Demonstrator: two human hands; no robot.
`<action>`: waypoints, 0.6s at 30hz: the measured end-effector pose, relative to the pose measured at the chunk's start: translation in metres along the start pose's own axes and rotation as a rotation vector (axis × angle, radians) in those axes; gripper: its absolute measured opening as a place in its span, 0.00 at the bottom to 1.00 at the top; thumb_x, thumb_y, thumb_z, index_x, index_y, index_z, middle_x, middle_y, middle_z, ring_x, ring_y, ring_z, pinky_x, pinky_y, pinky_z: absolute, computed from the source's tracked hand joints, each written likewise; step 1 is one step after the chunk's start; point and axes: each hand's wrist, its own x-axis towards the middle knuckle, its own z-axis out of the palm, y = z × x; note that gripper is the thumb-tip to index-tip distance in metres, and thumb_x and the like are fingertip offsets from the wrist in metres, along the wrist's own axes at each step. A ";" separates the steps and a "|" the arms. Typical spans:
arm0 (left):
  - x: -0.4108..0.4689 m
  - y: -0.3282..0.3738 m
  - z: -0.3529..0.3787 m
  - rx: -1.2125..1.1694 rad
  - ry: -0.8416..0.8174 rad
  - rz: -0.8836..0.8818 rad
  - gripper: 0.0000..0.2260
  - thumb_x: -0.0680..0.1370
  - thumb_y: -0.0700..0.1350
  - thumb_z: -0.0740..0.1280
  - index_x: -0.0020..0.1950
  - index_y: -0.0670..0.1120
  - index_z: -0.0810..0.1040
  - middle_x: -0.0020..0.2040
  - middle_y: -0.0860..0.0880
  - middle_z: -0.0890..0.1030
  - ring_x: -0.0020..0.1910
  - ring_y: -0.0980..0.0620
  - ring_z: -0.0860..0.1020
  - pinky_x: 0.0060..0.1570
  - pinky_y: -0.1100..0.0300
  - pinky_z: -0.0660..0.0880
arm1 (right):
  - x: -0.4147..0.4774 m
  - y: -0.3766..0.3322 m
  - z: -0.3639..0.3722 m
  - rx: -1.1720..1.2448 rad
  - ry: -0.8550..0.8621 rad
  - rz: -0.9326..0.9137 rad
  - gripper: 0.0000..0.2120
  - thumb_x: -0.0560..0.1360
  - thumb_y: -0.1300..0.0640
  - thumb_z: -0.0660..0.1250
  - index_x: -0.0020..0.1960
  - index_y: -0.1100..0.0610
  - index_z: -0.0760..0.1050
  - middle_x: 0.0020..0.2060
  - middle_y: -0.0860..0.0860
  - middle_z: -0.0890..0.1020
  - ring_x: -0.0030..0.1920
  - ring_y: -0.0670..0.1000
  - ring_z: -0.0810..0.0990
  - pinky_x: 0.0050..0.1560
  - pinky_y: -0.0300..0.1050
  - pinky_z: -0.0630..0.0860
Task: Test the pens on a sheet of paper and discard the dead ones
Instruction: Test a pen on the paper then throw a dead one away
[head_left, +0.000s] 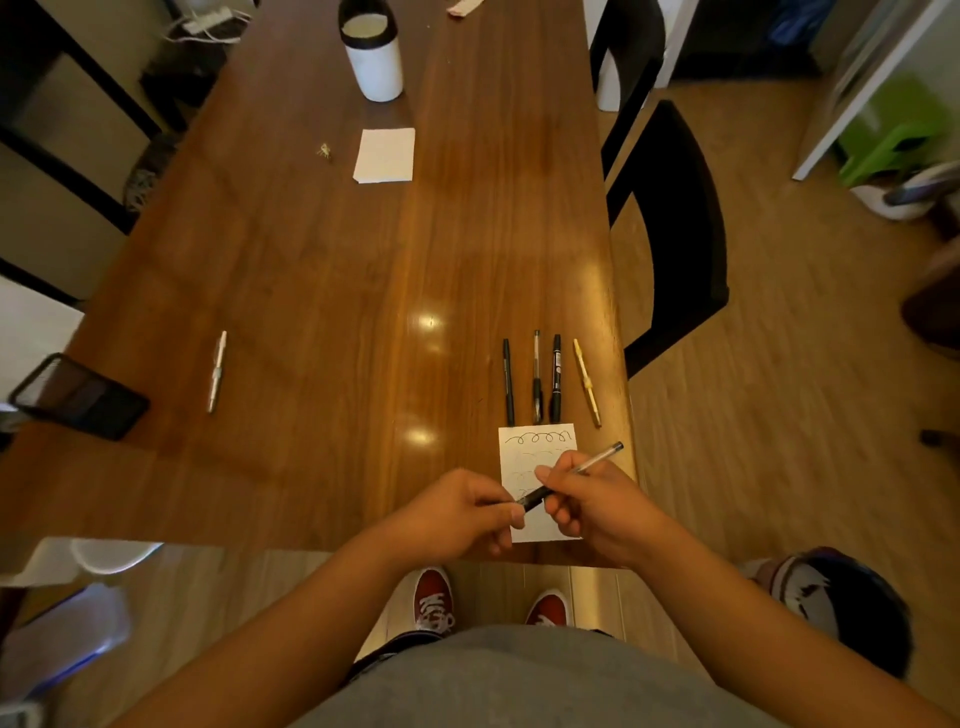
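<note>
Both hands meet over the near end of the paper (540, 441), joined by one pen (597, 460). The right hand (587, 499) grips the clear barrel; the left hand (462, 512) pinches the black end. The paper lies near the right edge of the table (337, 312) and bears ink loops along its far edge. Four pens (556, 376) lie side by side just beyond it. A white pen (216, 371) lies well apart to the left, near a mesh holder (78, 397).
</note>
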 end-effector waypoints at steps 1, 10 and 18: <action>-0.001 0.000 -0.002 0.079 0.029 0.020 0.07 0.79 0.49 0.66 0.45 0.51 0.82 0.38 0.51 0.83 0.37 0.55 0.81 0.39 0.63 0.77 | 0.000 0.000 0.003 0.004 0.010 -0.001 0.10 0.76 0.55 0.70 0.41 0.58 0.73 0.30 0.56 0.79 0.27 0.49 0.75 0.27 0.38 0.70; -0.003 0.000 -0.010 0.825 0.195 0.293 0.12 0.81 0.53 0.61 0.53 0.48 0.81 0.41 0.54 0.79 0.38 0.56 0.73 0.38 0.63 0.67 | -0.001 0.001 0.015 0.116 0.117 0.027 0.10 0.77 0.57 0.69 0.40 0.58 0.74 0.29 0.55 0.79 0.27 0.47 0.75 0.26 0.37 0.71; -0.016 -0.022 -0.038 0.086 -0.010 0.030 0.07 0.80 0.49 0.65 0.46 0.50 0.82 0.38 0.50 0.84 0.39 0.52 0.82 0.43 0.59 0.79 | -0.018 -0.008 -0.022 0.319 0.198 -0.031 0.06 0.75 0.58 0.68 0.41 0.58 0.75 0.28 0.52 0.78 0.26 0.45 0.74 0.24 0.34 0.70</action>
